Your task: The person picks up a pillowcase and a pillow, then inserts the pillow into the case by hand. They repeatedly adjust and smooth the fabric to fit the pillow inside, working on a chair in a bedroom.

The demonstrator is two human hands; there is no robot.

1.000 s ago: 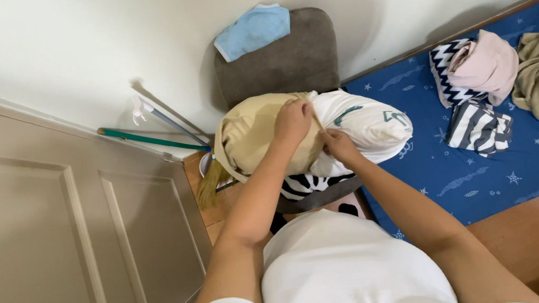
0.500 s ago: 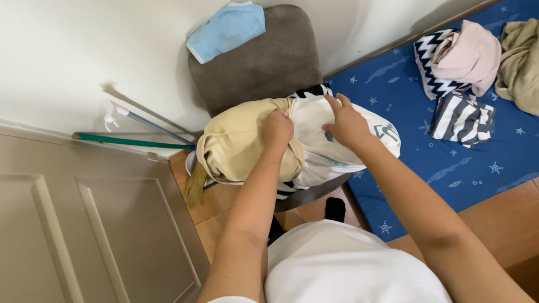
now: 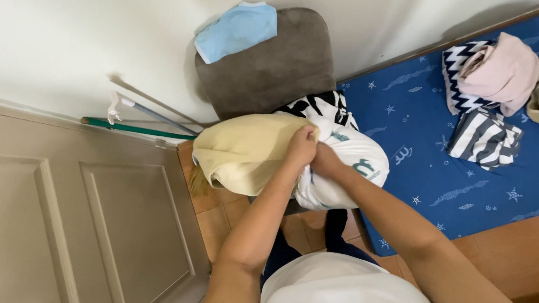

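Both grips, left hand (image 3: pixel 301 147) and right hand (image 3: pixel 324 161), clamp soft crumpled cloth bundle (image 3: pixel 263 155)

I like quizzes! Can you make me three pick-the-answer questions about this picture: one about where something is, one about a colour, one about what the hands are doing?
1. Where is the light blue cloth?
A. on the grey cushion
B. on the blue mat
C. on the door

2. What colour is the cloth under the left hand?
A. red
B. pale yellow
C. black

3. What are the hands doing?
A. hanging apart in the air
B. resting flat on the floor
C. gripping cloth close together

Answers: 1 A, it lies on the cushion's top edge. 2 B, the yellow cloth shows beside that hand. 3 C, the left hand and right hand meet on the white cloth.
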